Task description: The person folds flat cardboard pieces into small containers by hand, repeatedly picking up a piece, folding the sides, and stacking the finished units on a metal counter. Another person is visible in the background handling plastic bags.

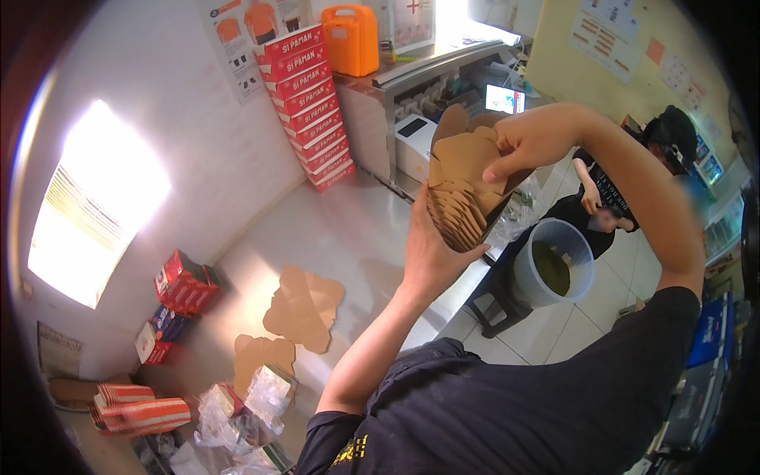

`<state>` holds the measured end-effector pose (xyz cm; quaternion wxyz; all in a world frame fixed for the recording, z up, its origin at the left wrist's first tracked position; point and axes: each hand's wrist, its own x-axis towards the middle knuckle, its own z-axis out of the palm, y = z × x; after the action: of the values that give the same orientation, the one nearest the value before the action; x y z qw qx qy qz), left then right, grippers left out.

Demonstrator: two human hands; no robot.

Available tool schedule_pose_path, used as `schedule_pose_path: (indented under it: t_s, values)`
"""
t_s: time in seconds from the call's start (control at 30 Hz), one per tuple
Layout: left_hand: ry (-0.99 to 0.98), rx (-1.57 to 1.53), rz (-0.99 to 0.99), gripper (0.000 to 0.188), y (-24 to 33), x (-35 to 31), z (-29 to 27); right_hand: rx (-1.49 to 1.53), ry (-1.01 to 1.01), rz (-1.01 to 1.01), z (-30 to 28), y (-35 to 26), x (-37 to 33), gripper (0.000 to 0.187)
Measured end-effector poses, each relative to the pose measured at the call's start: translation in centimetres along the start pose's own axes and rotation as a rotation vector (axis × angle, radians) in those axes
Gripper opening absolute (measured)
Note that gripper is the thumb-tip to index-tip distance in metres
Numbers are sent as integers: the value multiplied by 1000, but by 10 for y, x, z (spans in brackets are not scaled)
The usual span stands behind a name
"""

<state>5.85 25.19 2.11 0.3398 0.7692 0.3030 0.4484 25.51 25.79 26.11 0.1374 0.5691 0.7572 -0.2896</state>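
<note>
A thick stack of brown cardboard box blanks [459, 212] is lifted in front of me at the upper middle, tilted, with its layered edges facing me. My left hand [431, 252] supports the stack from below and the left side, its thumb spread along the near edge. At the top right of the stack, the fingers and thumb of my right hand [529, 144] pinch a cardboard sheet [467, 158]. Two flat cardboard blanks lie on the grey table below: one unfolded blank [305, 309] and a nearer one [257, 356], partly covered by plastic-wrapped packs.
A tall stack of red boxes [309, 111] stands at the back beside an orange case [350, 39] on a metal counter. Red packs [186, 285], striped paper bags [142, 412] and plastic-wrapped packs [269, 392] line the left. At right, a clear bucket [554, 265] sits on a dark stool near a seated person [606, 186].
</note>
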Motion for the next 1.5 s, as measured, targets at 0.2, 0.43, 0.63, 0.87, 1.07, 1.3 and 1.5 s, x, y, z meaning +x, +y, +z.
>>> schedule_pose_path:
  t_s: [0.2,0.43,0.63,0.87,1.07,1.3,1.5]
  values:
    - [36,0,54,138,6,-1,2,-30,-7,-38,3,-12,-18,51]
    - [-23,17,54,144,5,-5,5,-574,14,303,-6,-67,-10,40]
    - [3,-4,73,139,2,-1,-2,-499,-203,261,-9,-63,5,36]
    - [19,-70,60,129,3,-2,-4,582,-185,29,-20,-5,-5,49]
    - [2,2,108,134,2,-2,5,51,-217,109,15,21,52,50]
    - [-46,-6,103,139,3,-3,4,-485,-200,11,25,35,75,63]
    - [-30,-35,93,148,2,-3,5,-404,-378,-30,21,8,75,65]
